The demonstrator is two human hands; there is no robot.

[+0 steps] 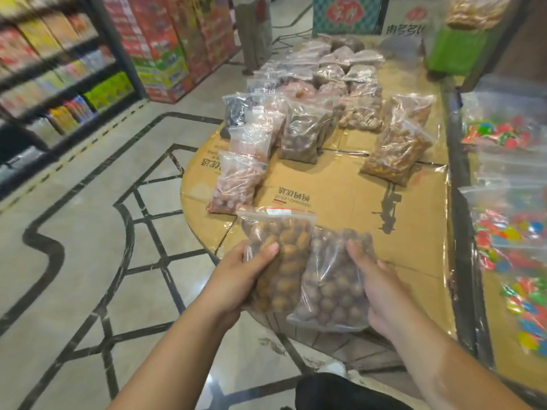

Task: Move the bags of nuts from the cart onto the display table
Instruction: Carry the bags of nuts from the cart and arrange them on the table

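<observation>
Many bags (299,134) lie on the display table (340,202), upper centre; left hand (236,279) grips an oval-nut bag (284,241), right hand (381,294) a round-nut bag (334,288), both unplaced

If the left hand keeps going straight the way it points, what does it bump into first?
Just ahead of the left hand and its bag of oval nuts lies bare cardboard. The first thing it would probably meet is the bag of dark nuts farther back, though depth is unclear.

Left hand (245,273) grips tan-nut bag (285,255); right hand (381,291) grips round-nut bag (331,288), perhaps touching.
</observation>
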